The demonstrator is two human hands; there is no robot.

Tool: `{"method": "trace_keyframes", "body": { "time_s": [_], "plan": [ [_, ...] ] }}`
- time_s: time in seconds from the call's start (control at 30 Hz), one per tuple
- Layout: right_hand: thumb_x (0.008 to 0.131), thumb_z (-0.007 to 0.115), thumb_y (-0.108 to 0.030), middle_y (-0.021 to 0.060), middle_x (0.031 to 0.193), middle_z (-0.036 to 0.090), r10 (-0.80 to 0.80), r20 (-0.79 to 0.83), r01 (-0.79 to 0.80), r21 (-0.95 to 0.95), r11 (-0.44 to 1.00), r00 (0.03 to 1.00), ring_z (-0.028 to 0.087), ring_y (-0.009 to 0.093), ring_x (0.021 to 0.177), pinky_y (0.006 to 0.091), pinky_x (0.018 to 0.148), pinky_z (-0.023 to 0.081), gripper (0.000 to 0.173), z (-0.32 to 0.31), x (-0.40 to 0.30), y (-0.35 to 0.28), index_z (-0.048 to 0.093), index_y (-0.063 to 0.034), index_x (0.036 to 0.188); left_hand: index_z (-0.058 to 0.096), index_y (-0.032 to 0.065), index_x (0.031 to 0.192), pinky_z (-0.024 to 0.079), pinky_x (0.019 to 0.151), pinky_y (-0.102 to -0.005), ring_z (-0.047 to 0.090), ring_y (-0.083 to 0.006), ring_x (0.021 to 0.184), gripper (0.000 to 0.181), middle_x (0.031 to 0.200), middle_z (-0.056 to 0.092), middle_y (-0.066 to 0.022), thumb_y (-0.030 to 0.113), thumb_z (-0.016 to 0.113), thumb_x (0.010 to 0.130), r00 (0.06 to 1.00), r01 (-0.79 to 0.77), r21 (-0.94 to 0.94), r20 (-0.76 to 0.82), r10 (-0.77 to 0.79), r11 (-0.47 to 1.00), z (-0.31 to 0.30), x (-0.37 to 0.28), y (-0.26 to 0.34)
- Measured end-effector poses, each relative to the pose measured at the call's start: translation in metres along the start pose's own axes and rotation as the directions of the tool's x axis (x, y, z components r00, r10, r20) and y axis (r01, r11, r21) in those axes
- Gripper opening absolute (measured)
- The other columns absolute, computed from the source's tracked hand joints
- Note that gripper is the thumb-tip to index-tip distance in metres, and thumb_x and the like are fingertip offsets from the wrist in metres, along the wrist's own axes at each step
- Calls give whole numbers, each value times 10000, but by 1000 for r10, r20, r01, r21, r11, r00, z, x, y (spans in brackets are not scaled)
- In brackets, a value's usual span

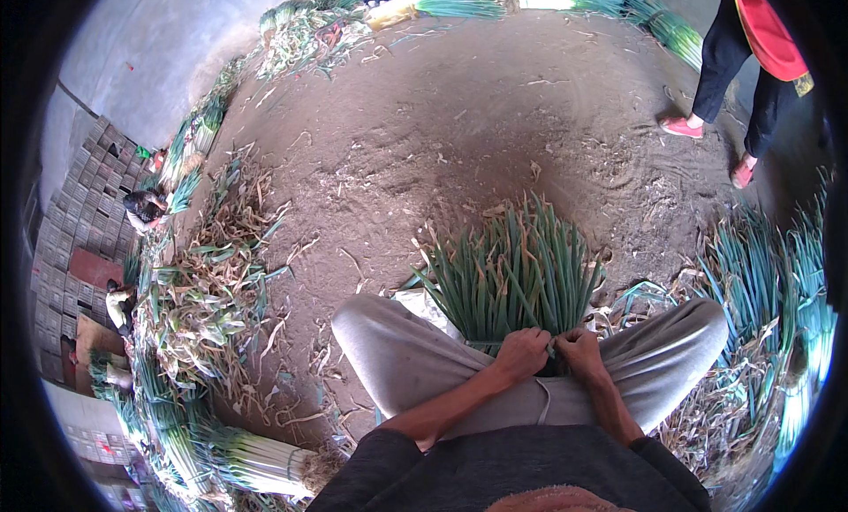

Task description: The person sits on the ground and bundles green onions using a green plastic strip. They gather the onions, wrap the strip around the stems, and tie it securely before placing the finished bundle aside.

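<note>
A thick bunch of green onions (513, 277) lies between my bent knees, its green leaf tips pointing away from me. Across it, close to my lap, runs a thin tie (482, 344). My left hand (523, 354) pinches the tie with curled fingers on top of the leaves. Right beside it my right hand (582, 354) is also closed at the tie, the two hands almost touching. The white ends of the bunch are hidden under my hands and lap. What exactly lies between the fingertips is largely covered.
A bound onion bundle (265, 460) lies at lower left, near a heap of dry leaves (212, 293). More onions (748, 280) stand at right. A person in red shoes (682, 127) stands at upper right; others sit at far left. Dirt floor (450, 114) stretches ahead.
</note>
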State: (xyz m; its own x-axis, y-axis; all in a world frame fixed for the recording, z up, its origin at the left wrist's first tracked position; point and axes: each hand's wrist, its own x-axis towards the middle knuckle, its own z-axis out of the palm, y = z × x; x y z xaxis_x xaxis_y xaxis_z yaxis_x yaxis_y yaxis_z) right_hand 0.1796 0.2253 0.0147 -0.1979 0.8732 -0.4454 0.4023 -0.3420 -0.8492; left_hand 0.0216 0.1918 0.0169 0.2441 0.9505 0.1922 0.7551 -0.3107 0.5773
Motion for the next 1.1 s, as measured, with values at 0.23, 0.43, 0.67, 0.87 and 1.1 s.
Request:
{"method": "trace_keyframes", "body": {
  "time_s": [0.23,0.43,0.67,0.87,1.1],
  "plan": [
    [748,625,-136,184,722,620,-202,-395,106,-250,962,896,615,276,679,360,635,469,183,19,17,30,591,44,764,609,27,687,474,605,-395,606,-320,665,167,697,609,-155,193,622,710,934,356,-148,20,-357,923,13,-9,-9],
    [741,601,-125,212,760,531,-315,-415,155,-376,914,853,513,383,744,459,661,393,172,33,30,52,516,22,711,677,38,761,490,674,-358,646,-284,706,293,738,648,-167,313,648,666,513,832,-398,284,-810,388,-6,-33,-37],
    [712,609,-137,206,724,537,-271,-332,102,-447,889,903,533,375,702,443,620,411,184,27,38,48,506,15,711,673,-10,826,477,694,-377,650,-307,752,339,765,650,-202,285,678,657,538,813,-374,192,-821,446,-4,-27,-51],
    [710,585,-119,207,720,529,-350,-371,148,-475,867,860,524,389,704,464,631,408,158,26,38,54,495,11,702,671,-7,843,471,707,-391,637,-344,789,317,792,653,-201,264,677,680,531,782,-447,113,-840,434,-17,-23,-29],
    [713,559,-93,219,764,524,-339,-372,151,-451,879,864,505,412,762,497,673,387,129,33,38,53,499,18,743,666,-16,826,463,722,-401,633,-353,805,316,783,650,-207,275,667,700,506,821,-313,12,-863,477,3,-34,-53]
  ]
}}
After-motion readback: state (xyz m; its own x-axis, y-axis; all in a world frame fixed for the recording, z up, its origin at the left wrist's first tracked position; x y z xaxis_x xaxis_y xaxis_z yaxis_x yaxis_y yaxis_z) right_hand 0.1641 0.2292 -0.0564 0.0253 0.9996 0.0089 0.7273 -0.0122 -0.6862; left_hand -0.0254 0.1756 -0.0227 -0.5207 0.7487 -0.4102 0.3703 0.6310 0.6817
